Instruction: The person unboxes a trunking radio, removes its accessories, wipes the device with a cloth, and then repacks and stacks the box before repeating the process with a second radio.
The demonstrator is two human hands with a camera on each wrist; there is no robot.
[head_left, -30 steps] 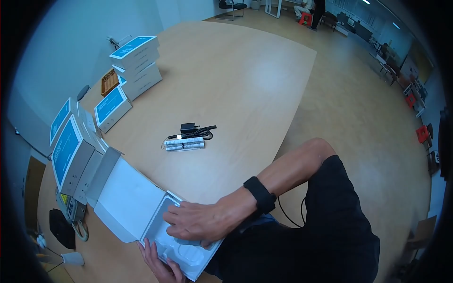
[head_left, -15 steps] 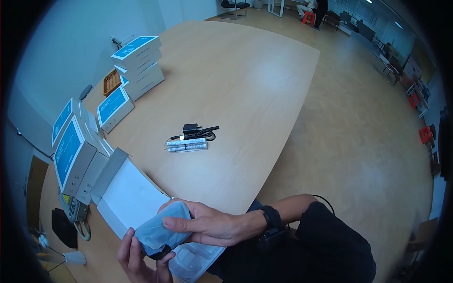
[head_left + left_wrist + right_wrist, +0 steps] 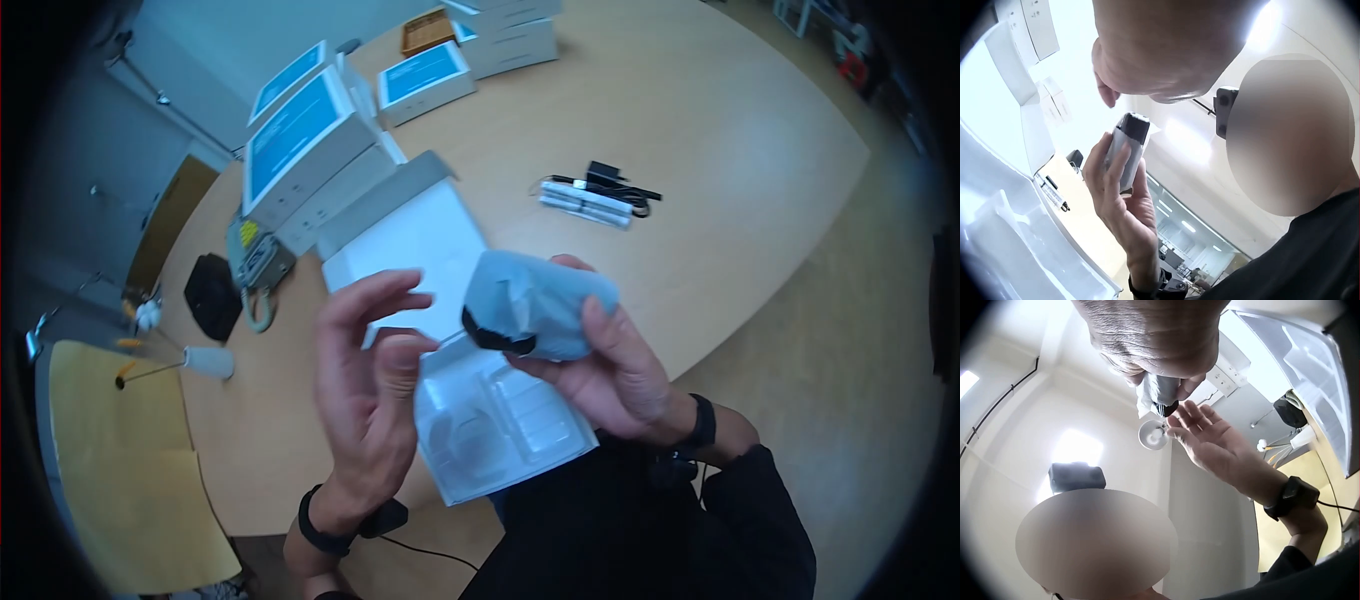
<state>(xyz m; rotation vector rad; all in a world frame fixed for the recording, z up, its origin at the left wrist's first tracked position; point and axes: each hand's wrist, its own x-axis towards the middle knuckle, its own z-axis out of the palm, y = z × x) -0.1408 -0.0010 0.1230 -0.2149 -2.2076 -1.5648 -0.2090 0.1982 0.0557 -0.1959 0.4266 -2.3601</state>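
A rounded device in a thin pale wrapper (image 3: 535, 300), black at one end, is held up over an open white box. My right hand (image 3: 635, 375) grips it by the wrapped end, thumb on the near side. The left wrist view shows the fingers wrapped round the device (image 3: 1125, 147), its black end upward. My left hand (image 3: 365, 400) is raised to the left of the device, fingers apart and loosely bent, holding nothing. Below both hands, a clear molded plastic tray (image 3: 475, 435) with hollows lies in the box, whose lid (image 3: 415, 255) is folded back.
Behind the lid stand blue-and-white boxes (image 3: 310, 140), with another box (image 3: 425, 80) farther back. A black adapter with cable (image 3: 605, 175) and a striped bundle (image 3: 585, 203) lie on the table (image 3: 700, 240). At left are a telephone (image 3: 262, 262) and a white cup (image 3: 210, 362).
My right hand reached into the tray, then brought the wrapped device up. My left hand touched the device and has since moved off it. The head view has turned left and down.
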